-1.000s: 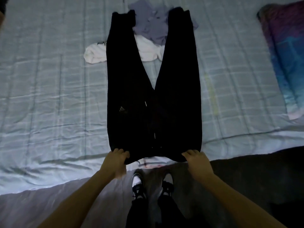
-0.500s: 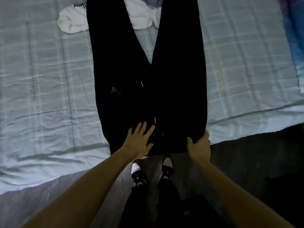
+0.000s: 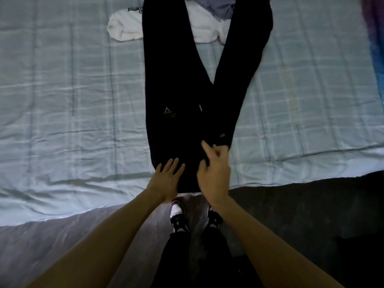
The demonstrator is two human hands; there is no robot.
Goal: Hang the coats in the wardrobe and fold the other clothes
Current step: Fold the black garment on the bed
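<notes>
Black trousers (image 3: 178, 96) lie spread on the bed, waistband at the near edge and both legs running away from me. My left hand (image 3: 166, 179) lies flat with straight fingers on the left part of the waistband. My right hand (image 3: 214, 171) grips the right side of the waistband, which is pulled inward over the middle of the trousers. A white garment (image 3: 126, 28) and a purple garment (image 3: 216, 7) lie under the trouser legs at the far end.
The bed carries a pale blue checked sheet (image 3: 72, 100). A colourful blanket (image 3: 376, 38) shows at the far right edge. My two feet in black and white shoes (image 3: 178, 217) stand on the floor by the bed's edge. Dark floor lies to the right.
My right hand has carried the right side of the waistband leftward over the middle. My left hand slid slightly left and stayed flat on the trousers. The camera view has shifted.
</notes>
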